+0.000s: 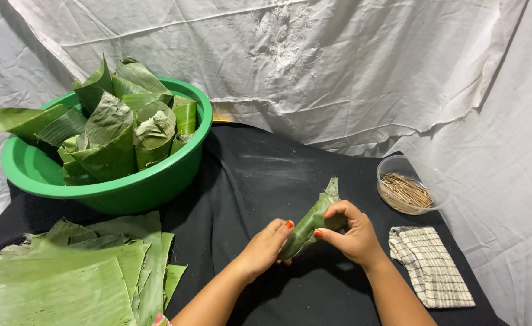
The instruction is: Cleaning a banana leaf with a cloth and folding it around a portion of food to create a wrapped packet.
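Observation:
A rolled green banana leaf parcel (pixel 312 222) lies slanted over the black cloth (pixel 260 175), one pointed end up and to the right. My left hand (pixel 266 249) grips its lower end with fingers curled under it. My right hand (pixel 349 234) wraps around its upper half, thumb pressing on the leaf. Both hands have orange-painted nails.
A green plastic basin (pixel 121 190) at the back left holds several folded leaf cones. Flat banana leaves (pixel 73 271) are stacked at the front left. A clear bowl of thin wooden sticks (pixel 406 192) and a checked folded cloth (pixel 430 265) sit at the right. White sheets hang behind.

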